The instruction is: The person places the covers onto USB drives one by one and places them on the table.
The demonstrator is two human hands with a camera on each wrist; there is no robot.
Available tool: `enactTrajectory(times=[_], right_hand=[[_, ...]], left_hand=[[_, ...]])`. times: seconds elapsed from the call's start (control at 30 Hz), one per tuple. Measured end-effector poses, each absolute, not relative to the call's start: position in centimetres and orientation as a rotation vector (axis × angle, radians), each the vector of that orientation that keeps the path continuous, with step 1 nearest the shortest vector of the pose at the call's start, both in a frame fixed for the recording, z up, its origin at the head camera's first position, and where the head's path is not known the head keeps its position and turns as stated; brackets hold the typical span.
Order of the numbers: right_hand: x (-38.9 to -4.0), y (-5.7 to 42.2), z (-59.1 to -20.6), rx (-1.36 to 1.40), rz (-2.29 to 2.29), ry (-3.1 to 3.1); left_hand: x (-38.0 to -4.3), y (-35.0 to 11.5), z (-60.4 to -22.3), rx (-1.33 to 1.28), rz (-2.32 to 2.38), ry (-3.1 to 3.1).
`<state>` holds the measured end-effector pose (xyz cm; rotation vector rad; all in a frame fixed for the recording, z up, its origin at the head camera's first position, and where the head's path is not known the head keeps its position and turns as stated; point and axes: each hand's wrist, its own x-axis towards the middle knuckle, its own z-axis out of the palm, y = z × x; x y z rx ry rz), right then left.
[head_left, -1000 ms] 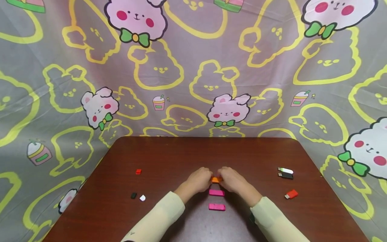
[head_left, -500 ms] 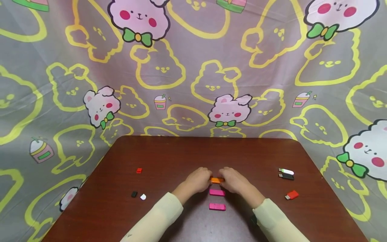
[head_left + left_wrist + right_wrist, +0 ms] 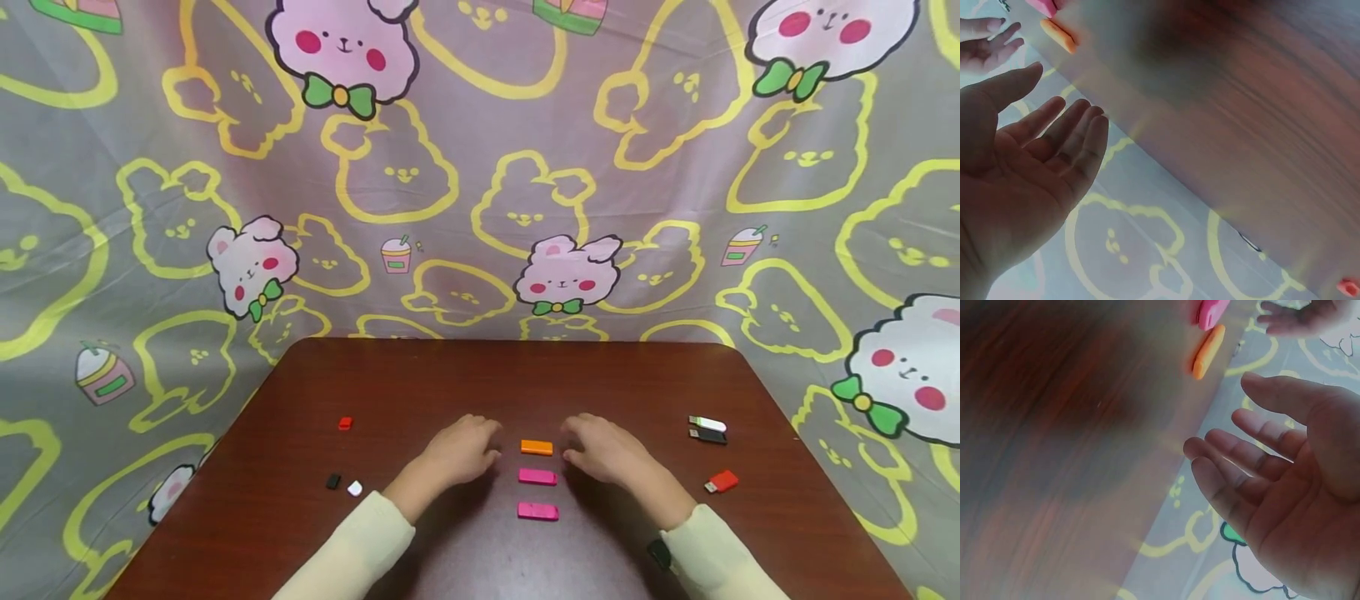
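An orange USB stick (image 3: 536,447) lies crosswise on the table, with two pink USB sticks, a nearer one (image 3: 537,512) and a middle one (image 3: 537,477), in a column below it. To its left my left hand (image 3: 459,450) is held apart from it, fingers relaxed and palm bare in the left wrist view. My right hand (image 3: 606,448) mirrors this on the right side, with loosely bent fingers around nothing. Both wrist views show the orange stick beyond the fingertips.
On the right lie a white USB stick (image 3: 708,424), a black one (image 3: 708,436) and a red one (image 3: 722,482), plugs bared. On the left are small caps: red (image 3: 345,423), black (image 3: 333,481) and white (image 3: 355,488). A patterned cloth (image 3: 450,183) hangs behind the brown table (image 3: 420,375).
Both hands have let go of the orange USB stick and moved apart, the left hand leftward and the right hand rightward. The stick stays in place above the pink ones.
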<state>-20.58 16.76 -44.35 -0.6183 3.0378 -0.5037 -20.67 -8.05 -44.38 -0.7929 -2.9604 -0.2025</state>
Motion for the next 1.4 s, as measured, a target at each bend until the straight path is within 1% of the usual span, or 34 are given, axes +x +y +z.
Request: enactTrajectory(times=[0.4, 0.73, 1.0, 1.4], right_hand=[[-19.3, 20.7, -44.1, -0.621, -0.469, 3.060], [-19.0, 22.4, -44.3, -0.592, -0.481, 3.055], [-19.0, 24.1, -44.3, -0.647, -0.514, 3.125], [-19.4, 27.2, -44.2, -0.522, -0.511, 3.102]], left_hand=[[-19.0, -12.3, -44.2, -0.736, -0.244, -2.939], [-18.4, -13.3, -44.2, -0.713, -0.247, -2.957], [-17.8, -14.6, -44.3, -0.681, -0.260, -2.941], [-16.7, -18.0, -44.4, -0.575, -0.296, -2.950]])
